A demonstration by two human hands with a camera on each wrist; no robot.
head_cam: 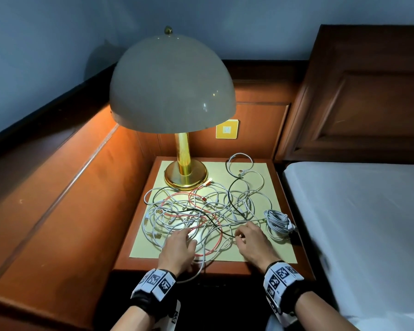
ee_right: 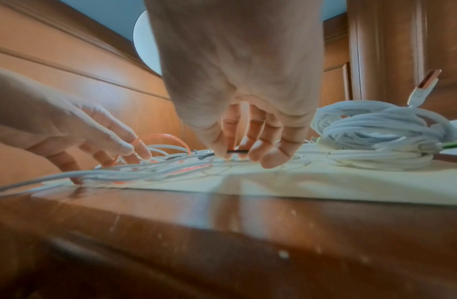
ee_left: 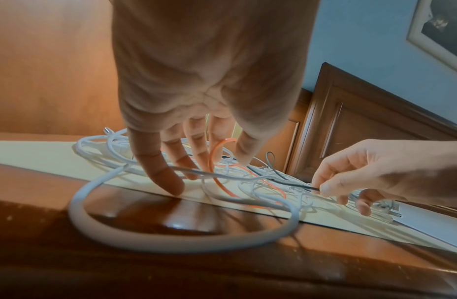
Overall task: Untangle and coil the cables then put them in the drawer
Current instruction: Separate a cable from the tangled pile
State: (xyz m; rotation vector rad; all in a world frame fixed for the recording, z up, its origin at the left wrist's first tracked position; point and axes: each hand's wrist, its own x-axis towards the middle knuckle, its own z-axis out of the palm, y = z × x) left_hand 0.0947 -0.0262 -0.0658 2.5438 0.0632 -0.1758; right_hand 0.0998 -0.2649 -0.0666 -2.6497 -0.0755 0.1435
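Observation:
A tangle of white, red and black cables [head_cam: 201,206] covers the pale yellow mat [head_cam: 261,252] on the wooden nightstand. My left hand [head_cam: 189,235] rests on the tangle's near left with straight, spread fingers [ee_left: 156,161]; a red cable [ee_left: 217,178] loops between them. My right hand [head_cam: 238,236] pinches the black cable [ee_right: 235,151] between thumb and forefinger, low over the mat. The black cable [head_cam: 229,194] winds back through the heap. A coiled white cable bundle [head_cam: 279,222] lies just right of my right hand, also in the right wrist view [ee_right: 376,133].
A brass lamp [head_cam: 185,174] with a wide dome shade stands at the back left of the nightstand. A loose white cable loop [head_cam: 239,163] lies at the back right. One thick white loop [ee_left: 171,244] hangs over the front edge. A bed mattress [head_cam: 356,211] borders the right side.

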